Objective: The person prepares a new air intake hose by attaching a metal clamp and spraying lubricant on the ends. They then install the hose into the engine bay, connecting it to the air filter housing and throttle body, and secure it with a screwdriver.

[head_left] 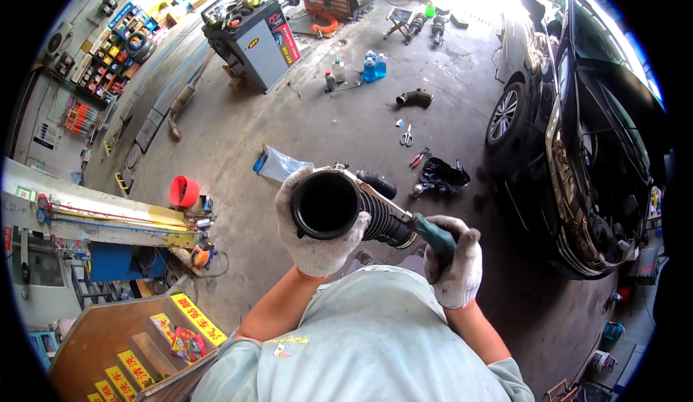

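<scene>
Red tub (185,191) at left; on my distant feed I see gloved left hand (317,252) wrapped round the wide mouth of a black ribbed hose (382,220), held mid-view; green-handled tool (433,236), pointing at the hose, grasped by gloved right hand (460,268); dark car (530,149) far right

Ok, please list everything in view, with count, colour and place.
Ribbed hose: 1, black, centre
Tool: 1, green handle, centre
Curved hose: 1, black, floor ahead
Scissors: 1, pale, floor ahead
Pliers: 1, red handles, near scissors
Glossy piece: 1, black, beyond tool
Plastic bag: 1, clear, floor ahead
Tub: 1, red, floor left
Jugs: at least 2, blue, far floor
Machine: 1, grey, upper left
Car: 1, dark, right
Shelf goods: many, mixed, upper left
Shirt: 1, pale green, bottom
Left grip: 1, white glove, holding ribbed hose
Right grip: 1, white glove, on tool
</scene>
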Available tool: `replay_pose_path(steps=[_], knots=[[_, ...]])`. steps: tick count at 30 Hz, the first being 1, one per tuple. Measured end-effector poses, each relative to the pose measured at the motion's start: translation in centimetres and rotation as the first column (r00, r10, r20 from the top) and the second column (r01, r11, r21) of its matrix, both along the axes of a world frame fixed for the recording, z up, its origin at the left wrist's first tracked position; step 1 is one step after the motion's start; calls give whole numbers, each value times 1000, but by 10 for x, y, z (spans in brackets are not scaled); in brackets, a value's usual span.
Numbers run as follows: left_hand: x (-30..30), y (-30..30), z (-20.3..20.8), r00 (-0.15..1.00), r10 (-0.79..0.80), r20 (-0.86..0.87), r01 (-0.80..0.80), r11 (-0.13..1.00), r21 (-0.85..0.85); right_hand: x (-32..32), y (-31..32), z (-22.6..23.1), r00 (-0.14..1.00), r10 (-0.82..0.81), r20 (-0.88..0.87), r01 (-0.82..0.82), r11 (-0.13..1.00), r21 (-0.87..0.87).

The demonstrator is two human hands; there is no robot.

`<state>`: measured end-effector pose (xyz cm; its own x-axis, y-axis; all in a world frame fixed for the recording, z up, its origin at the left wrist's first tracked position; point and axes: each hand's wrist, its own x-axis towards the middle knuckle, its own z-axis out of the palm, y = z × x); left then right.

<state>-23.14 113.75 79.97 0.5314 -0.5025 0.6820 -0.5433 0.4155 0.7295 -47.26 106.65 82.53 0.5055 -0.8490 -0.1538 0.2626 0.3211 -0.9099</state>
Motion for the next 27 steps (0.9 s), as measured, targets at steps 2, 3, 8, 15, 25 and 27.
replay_pose_path(steps=[2, 3, 8, 15, 25, 27], knots=[[-3, -2, 2, 1000, -16, -14, 15, 1000, -5, 4, 4, 5, 991, -99, -95, 92, 993, -74], [-5, -3, 3, 999, -25, -21, 25, 1000, -7, 3, 8, -5, 968, -210, -141, 170, 952, -253], [-6, -5, 4, 999, -28, -31, 28, 1000, -5, 22, 15, -10, 926, -374, 52, 368, 862, -348], [-7, -5, -3, 995, -55, -87, 54, 998, -20, 10, 10, -19, 932, -350, -95, 287, 872, -397], [-11, -6, 6, 997, -64, -35, 63, 998, -22, 16, 11, -19, 932, -362, 28, 352, 883, -309], [-10, -5, 5, 992, -103, -74, 98, 993, -70, 10, 6, -19, 975, -212, 70, 222, 944, -242]])
